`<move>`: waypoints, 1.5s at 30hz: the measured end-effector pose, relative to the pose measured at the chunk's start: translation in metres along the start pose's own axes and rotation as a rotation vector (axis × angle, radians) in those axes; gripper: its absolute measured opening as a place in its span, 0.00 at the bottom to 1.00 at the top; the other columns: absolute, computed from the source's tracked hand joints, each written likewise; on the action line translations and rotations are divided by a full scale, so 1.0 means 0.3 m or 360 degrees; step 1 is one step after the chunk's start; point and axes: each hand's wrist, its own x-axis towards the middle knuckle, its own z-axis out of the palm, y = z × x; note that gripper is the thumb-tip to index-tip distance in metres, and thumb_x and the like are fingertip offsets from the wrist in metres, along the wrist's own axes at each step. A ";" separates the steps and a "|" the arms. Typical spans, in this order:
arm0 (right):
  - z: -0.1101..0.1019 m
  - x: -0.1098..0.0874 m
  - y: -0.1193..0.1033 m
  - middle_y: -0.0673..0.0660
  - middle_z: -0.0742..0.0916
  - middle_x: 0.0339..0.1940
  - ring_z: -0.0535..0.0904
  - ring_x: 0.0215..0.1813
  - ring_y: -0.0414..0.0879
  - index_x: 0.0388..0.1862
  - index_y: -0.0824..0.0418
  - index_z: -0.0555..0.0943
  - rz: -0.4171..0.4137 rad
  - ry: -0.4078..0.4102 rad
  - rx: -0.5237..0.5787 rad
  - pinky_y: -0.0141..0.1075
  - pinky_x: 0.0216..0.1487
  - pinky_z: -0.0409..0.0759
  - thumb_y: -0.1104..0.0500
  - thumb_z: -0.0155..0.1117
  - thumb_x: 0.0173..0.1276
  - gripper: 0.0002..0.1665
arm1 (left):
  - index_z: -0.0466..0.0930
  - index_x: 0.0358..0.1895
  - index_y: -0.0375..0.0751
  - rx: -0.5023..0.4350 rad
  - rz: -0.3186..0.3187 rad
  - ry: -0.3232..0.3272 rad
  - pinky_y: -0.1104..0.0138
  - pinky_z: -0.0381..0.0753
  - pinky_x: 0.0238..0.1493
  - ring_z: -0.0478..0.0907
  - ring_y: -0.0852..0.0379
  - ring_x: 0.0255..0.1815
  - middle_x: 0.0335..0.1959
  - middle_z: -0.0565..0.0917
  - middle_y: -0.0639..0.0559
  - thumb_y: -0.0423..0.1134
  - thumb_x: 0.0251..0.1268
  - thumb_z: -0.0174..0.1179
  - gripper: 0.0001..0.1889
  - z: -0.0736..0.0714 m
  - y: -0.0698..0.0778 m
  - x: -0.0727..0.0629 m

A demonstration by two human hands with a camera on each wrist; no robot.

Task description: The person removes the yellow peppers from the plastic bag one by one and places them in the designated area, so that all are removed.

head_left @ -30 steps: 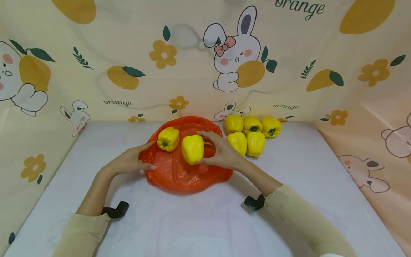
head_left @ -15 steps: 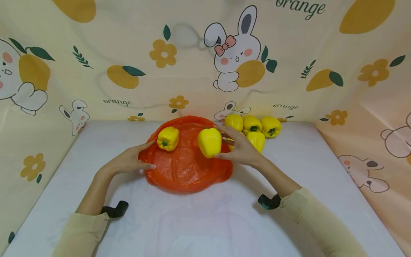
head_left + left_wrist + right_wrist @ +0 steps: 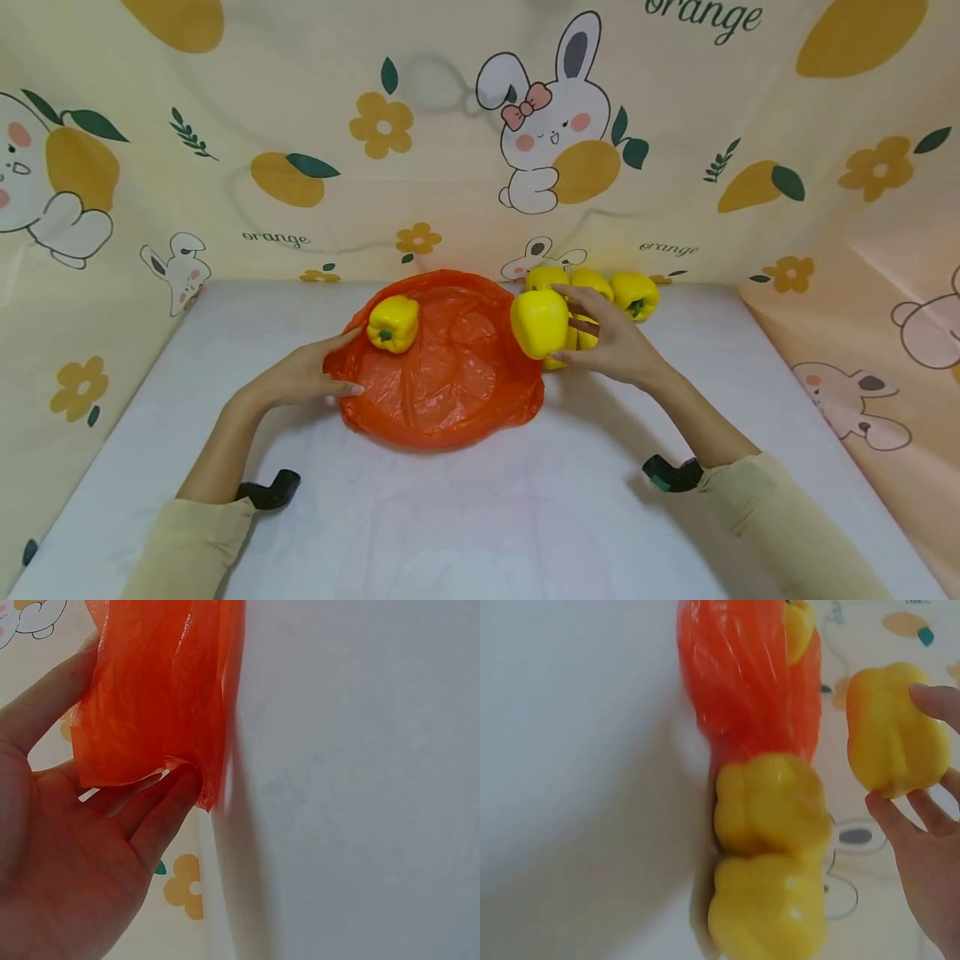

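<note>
A yellow bell pepper [image 3: 540,323] is in the fingertips and thumb of my right hand [image 3: 611,337], raised above the table. In the head view it overlaps the right rim of a red-orange plastic bag [image 3: 442,433]. The right wrist view shows the held pepper [image 3: 896,731] upright, apart from the peppers below. My left hand [image 3: 300,375] grips the bag's left side, its fingers bent at the folded edge in the left wrist view. Inside the spread bag, at its left, lies another yellow bell pepper [image 3: 392,323], stem toward the front.
Several more yellow bell peppers [image 3: 636,296] stand grouped right of the bag, partly hidden behind my right hand. A patterned cloth [image 3: 442,192] rises behind the white table [image 3: 450,525]. Black bent pieces [image 3: 273,490] sit at both wrists.
My right hand has carried the pepper rightward and slightly back, from over the middle of the bag to its right rim. My left hand and the bag have stayed in place.
</note>
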 end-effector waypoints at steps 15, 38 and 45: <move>-0.150 -0.098 0.023 0.57 0.70 0.73 0.71 0.69 0.58 0.77 0.56 0.63 0.0090 0.0128 -0.0226 0.45 0.64 0.74 0.69 0.79 0.52 0.54 | 0.50 0.80 0.45 -0.0011 -0.0002 -0.0005 0.39 0.66 0.67 0.55 0.34 0.75 0.77 0.58 0.36 0.51 0.59 0.70 0.50 0.000 -0.011 0.004; -0.309 -0.201 0.155 0.62 0.65 0.76 0.70 0.67 0.67 0.79 0.53 0.59 0.0262 0.0232 -0.0286 0.22 0.57 0.74 0.72 0.76 0.55 0.57 | 0.49 0.80 0.46 0.0001 -0.0010 -0.0023 0.39 0.68 0.65 0.58 0.34 0.73 0.77 0.58 0.35 0.51 0.59 0.70 0.51 -0.008 -0.020 0.003; -0.330 -0.233 0.194 0.65 0.65 0.76 0.70 0.66 0.71 0.80 0.52 0.58 0.0286 0.0201 -0.0333 0.24 0.56 0.76 0.70 0.75 0.57 0.56 | 0.49 0.80 0.46 0.0001 -0.0019 -0.0024 0.37 0.64 0.67 0.55 0.33 0.75 0.77 0.58 0.35 0.50 0.59 0.70 0.50 -0.007 -0.010 0.004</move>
